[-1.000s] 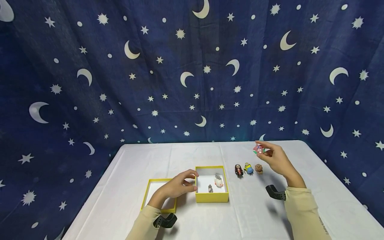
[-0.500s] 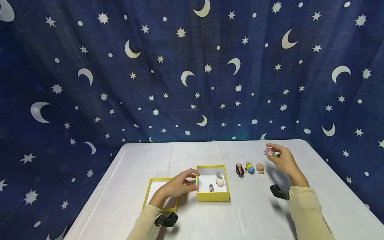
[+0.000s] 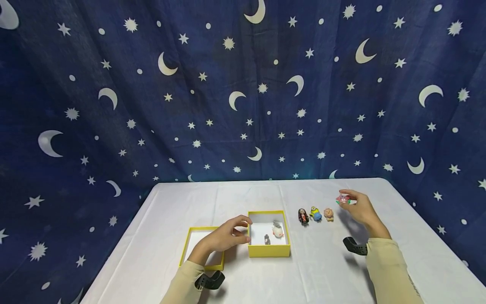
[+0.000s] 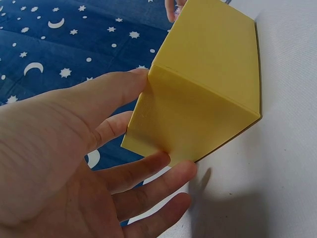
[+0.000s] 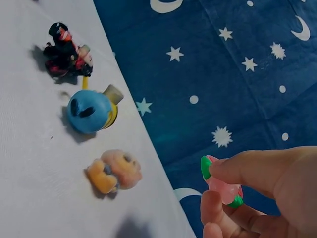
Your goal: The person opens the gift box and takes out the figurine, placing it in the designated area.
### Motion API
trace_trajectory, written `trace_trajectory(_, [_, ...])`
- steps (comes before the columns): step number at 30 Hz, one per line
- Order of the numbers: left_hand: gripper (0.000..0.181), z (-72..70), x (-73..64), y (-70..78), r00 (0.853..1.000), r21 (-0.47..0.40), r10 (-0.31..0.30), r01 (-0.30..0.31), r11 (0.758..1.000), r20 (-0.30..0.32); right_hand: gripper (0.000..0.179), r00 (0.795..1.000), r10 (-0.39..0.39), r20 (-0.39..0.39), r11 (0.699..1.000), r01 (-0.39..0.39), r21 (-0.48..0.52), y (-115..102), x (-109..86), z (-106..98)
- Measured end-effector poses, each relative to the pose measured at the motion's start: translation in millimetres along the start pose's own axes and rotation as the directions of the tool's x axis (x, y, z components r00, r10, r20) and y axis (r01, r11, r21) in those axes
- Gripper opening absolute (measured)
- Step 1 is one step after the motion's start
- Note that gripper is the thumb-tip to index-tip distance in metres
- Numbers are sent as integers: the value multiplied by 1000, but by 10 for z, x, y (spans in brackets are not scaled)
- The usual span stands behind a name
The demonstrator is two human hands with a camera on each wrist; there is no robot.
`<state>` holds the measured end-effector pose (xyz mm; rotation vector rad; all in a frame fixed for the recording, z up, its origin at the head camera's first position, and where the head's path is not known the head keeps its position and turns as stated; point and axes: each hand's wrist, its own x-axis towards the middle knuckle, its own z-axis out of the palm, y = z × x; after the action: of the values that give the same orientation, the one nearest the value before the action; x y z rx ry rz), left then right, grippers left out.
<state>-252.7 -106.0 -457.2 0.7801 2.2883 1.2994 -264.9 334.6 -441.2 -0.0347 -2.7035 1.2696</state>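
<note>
My right hand pinches a small pink figurine with green parts between thumb and fingers, low over the table's right side. To its left stand a lion-like tan figurine, a yellow and blue Minion figurine and a dark-haired doll figurine in black and red. My left hand touches the left side of an open yellow box, thumb and fingertips at its rim and outer wall, the fingers fairly straight. Inside the box are a white round figurine and a small grey one.
A yellow-edged box lid lies inside-up left of the box, partly hidden by my left forearm. A white cloth covers the table. Behind it hangs a dark blue curtain with moons and stars.
My right hand has moved to the right with the pink figurine, then lowered it toward the table, past the tan figurine. My left hand stays at the box.
</note>
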Motion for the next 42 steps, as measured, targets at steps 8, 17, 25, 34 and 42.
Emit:
trace_trajectory(8, [42,-6,10,-8,1000,4,1,-1,1000,-3,50,999,50,7,997,-50,-61,111,25,47])
trace_trajectory(17, [42,11,-7,-13,1000,11,-4,4,1000,-2,53,993,111,45,991,-107,-74,204,35,108])
trace_trajectory(25, [42,7,-2,-12,1000,16,-5,5,1000,-1,53,988,144,47,986,-139,-86,255,46,178])
trace_trajectory(34, [42,2,-9,-13,1000,11,3,-3,1000,1,50,986,163,41,964,-151,-217,306,63,218])
trace_trajectory(42, [43,-8,-14,-13,1000,8,3,-3,1000,1,51,981,187,52,940,-163,-299,263,46,191])
